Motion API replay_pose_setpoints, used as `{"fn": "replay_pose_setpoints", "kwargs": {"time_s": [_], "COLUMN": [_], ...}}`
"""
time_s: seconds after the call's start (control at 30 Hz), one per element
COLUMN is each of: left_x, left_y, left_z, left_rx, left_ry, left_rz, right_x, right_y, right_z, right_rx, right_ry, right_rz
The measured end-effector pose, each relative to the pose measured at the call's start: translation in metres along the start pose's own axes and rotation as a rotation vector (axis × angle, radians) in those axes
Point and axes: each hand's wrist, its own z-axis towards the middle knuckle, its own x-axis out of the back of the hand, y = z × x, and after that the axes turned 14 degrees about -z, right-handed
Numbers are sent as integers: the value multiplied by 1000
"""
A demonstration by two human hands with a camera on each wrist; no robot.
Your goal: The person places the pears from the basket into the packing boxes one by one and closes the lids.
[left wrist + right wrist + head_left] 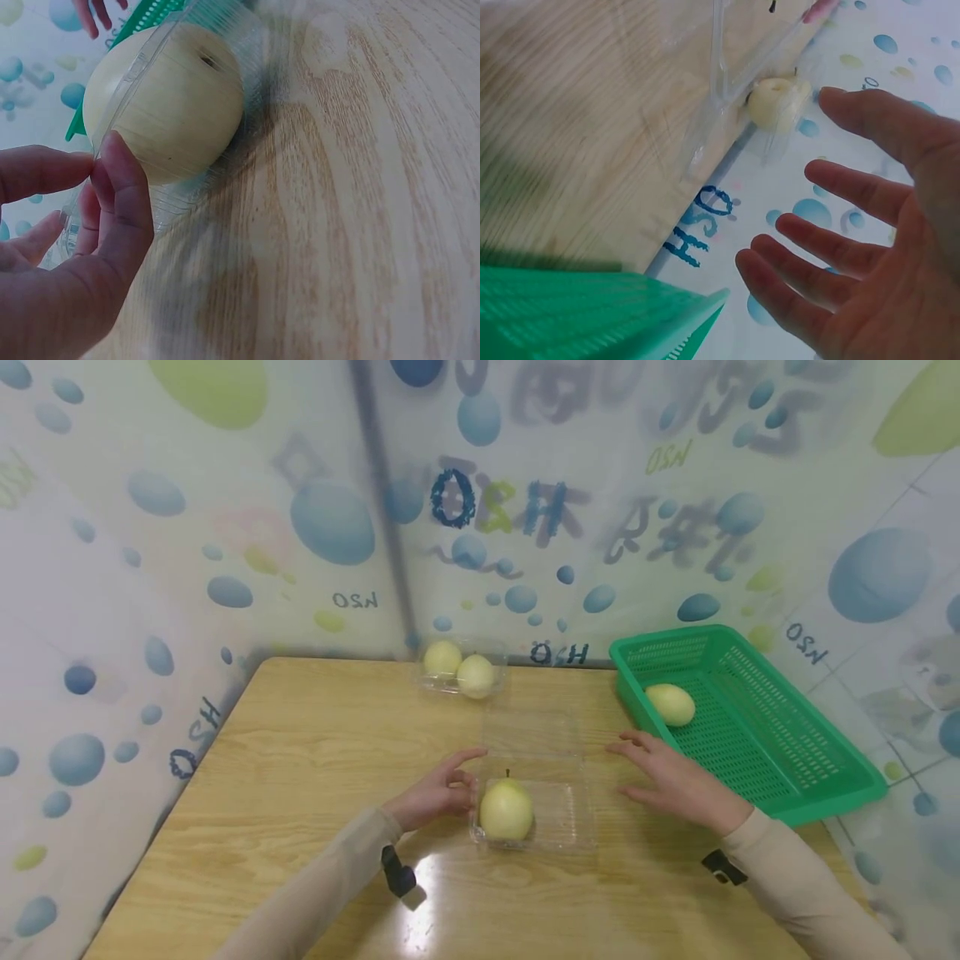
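Note:
A clear plastic clamshell box lies on the table with its lid folded back toward the wall. One pale yellow pear, stem up, sits in its left half. My left hand is at the box's left side; in the left wrist view the thumb and finger pinch its rim beside the pear. Between the box and the green basket, my right hand hovers with fingers spread and holds nothing. The right wrist view shows its palm and separated fingers.
The green plastic basket at the right holds one pear. Against the patterned wall stands another clear box with two pears in it. Wooden tabletop stretches to the left.

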Motion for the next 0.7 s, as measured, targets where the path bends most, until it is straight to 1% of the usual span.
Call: {"fn": "replay_pose_setpoints", "kwargs": {"time_s": [0.3, 0.4, 0.63, 0.7], "left_x": [1, 2, 2, 2], "left_y": [1, 0, -1, -1], "left_z": [0, 0, 0, 0], "left_rx": [-4, -6, -6, -4], "left_ry": [-5, -12, -17, -14], "left_rz": [-27, -26, -8, -8], "right_x": [9, 13, 23, 25], "right_y": [8, 13, 24, 27], "right_z": [-1, -1, -3, -4], "right_rx": [13, 30, 36, 38], "right_ry": [-20, -14, 0, 4], "right_rz": [-21, -53, -145, -154]}}
